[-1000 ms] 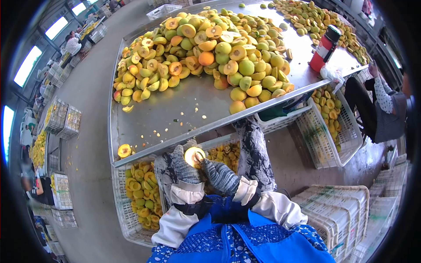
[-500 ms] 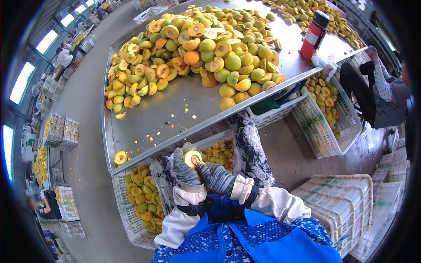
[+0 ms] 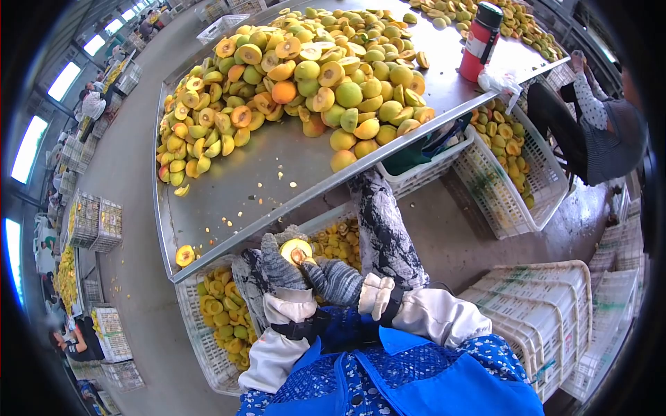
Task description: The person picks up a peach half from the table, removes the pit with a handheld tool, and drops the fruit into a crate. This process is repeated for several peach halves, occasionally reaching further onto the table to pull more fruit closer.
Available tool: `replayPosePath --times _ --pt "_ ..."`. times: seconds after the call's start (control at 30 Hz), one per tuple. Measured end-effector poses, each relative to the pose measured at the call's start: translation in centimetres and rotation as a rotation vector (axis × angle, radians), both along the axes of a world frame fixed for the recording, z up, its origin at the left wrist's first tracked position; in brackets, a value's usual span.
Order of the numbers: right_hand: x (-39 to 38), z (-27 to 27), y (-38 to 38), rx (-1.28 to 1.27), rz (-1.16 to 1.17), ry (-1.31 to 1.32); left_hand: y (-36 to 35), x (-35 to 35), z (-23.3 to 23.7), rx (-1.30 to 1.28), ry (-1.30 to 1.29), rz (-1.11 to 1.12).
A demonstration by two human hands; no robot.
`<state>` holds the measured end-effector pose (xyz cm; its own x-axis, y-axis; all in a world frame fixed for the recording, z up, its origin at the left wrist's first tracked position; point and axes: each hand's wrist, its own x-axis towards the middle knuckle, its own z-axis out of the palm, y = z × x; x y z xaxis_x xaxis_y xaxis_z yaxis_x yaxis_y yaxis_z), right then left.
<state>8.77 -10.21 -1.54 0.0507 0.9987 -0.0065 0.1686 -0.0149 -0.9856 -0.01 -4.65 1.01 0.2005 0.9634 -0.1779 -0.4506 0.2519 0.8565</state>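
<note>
In the head view, my left hand [image 3: 281,261], in a grey knit glove, grips a halved yellow peach [image 3: 296,250] with its cut face up and the brown pit [image 3: 297,256] showing. My right hand [image 3: 334,279], gloved the same way, is closed with its fingertips at the lower edge of the peach half, by the pit. Whether a small tool sits in those fingers is hidden. Under my hands stands a crate holding yellow fruit pieces [image 3: 336,239]. Another peach half [image 3: 185,256] lies alone at the metal table's [image 3: 229,177] near left corner.
A large heap of halved peaches [image 3: 291,83] covers the table's far part. Pits and scraps lie nearer. A red flask [image 3: 479,45] and a plastic bag [image 3: 499,81] stand right. Crates [image 3: 534,312] flank me; a seated person [image 3: 603,132] is at the right.
The view has shifted slightly, so the table and heap appear further left. My hands stay together on the peach half; my right fingertips sit a little lower, leaving more of the pit visible.
</note>
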Motion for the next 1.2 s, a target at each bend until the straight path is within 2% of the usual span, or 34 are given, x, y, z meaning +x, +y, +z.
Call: replayPosePath --times 0.07,0.13,0.17,0.2,0.23,0.27,0.33,0.37,0.43,0.53,0.57,0.6,0.77,0.87,0.93,0.97,1.0,1.03,1.07,1.1,1.2 --pt "0.1 0.1 0.1 -0.097 0.006 0.005 -0.2 0.2 1.1 0.135 0.143 -0.045" --pt "0.2 -0.5 -0.2 0.0 0.024 -0.026 -0.5 0.3 2.6 0.342 0.327 -0.1" --pt "0.3 -0.8 -0.5 0.046 0.037 -0.041 -0.7 0.4 3.4 0.474 0.435 -0.145" --pt "0.5 -0.8 -0.6 -0.014 0.068 0.03 -1.0 0.5 4.5 0.611 0.545 -0.198" --pt "0.8 -0.8 -0.4 -0.074 0.099 0.104 -1.5 0.6 6.0 0.819 0.761 -0.263" --pt "1.0 -0.7 -0.5 -0.133 0.126 0.177 -1.3 0.2 5.6 0.782 0.717 -0.279" --pt "1.3 -2.6 -0.6 0.025 0.233 0.193 0.1 -0.3 4.6 0.728 0.635 -0.326" --pt "0.8 -3.4 -0.6 0.015 0.218 0.306 0.5 -0.3 4.6 0.701 0.606 -0.367" --pt "0.6 -4.0 -0.7 0.661 0.082 -0.128 1.3 -0.2 4.9 0.659 0.571 -0.453" --pt "2.5 -3.7 -0.9 0.641 0.263 -0.328 1.9 -0.3 5.5 0.617 0.551 -0.558" --pt "2.5 -5.5 -0.8 0.657 0.307 -0.426 1.9 -0.3 5.7 0.605 0.546 -0.575" --pt "2.2 -6.1 -1.1 0.46 0.336 -0.042 1.9 -0.4 5.9 0.59 0.538 -0.591" --pt "1.0 -1.0 -2.7 -0.705 0.326 1.768 0.7 -0.9 5.6 0.519 0.512 -0.51" --pt "-0.2 1.0 -2.8 -0.84 0.325 2.356 0.1 -1.8 5.8 0.612 0.66 -0.36" --pt "-0.3 4.9 -3.2 -1.182 0.026 2.664 0.7 -4.1 5.2 0.982 1.097 -0.132" --pt "-0.6 2.8 -3.2 -0.944 0.167 2.149 2.5 -6.8 3.1 1.087 1.343 -0.039" --pt "-0.3 1.6 -3.4 -0.768 0.27 1.81 4.2 -9.9 1.3 1.154 1.611 0.015" --pt "-0.1 0.3 -3.7 -0.617 0.327 1.453 5.0 -13.3 1.1 1.138 1.756 -0.05" --pt "0.2 0.0 -3.8 -0.542 0.368 1.281 5.1 -16.1 2.3 1.192 1.824 -0.159" --pt "-0.7 -0.3 -3.3 -0.709 0.238 1.118 5.7 -16.7 5.0 0.837 1.951 -0.301" --pt "-1.2 -2.2 -2.2 -0.703 0.398 0.833 9.8 -16.6 6.9 0.945 1.923 0.151"
